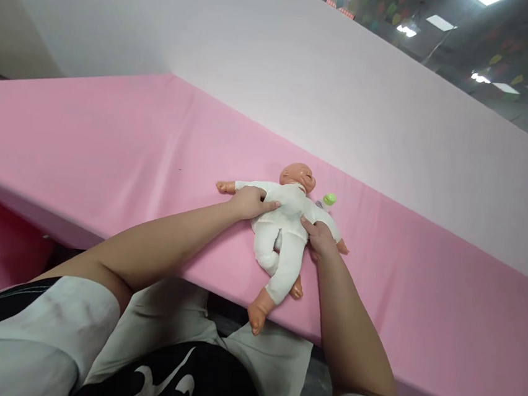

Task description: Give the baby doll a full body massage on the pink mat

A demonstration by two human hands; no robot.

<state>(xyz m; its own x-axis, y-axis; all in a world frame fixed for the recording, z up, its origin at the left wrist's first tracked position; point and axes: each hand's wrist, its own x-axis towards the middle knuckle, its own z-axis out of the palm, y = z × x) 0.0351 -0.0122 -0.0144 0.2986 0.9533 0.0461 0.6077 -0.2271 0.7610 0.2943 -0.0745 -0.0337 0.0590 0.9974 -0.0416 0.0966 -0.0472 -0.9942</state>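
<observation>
A baby doll (292, 225) with a white cloth body lies on its back on the pink surface (133, 148), its head toward the wall and one foot over the near edge. My left hand (250, 203) grips one side of the doll's torso, thumb on its chest. On the other side, my right hand (320, 236) holds the torso with the thumb on the front. The fingers of both hands are partly hidden beneath or behind the doll. Beside the doll's shoulder lies a small item with a light green top (329, 199).
A white wall (304, 71) rises behind the pink surface. Ceiling lights (442, 23) show above it at the upper right. A red and pink object (2, 241) stands below the surface at the left. My legs are under the near edge.
</observation>
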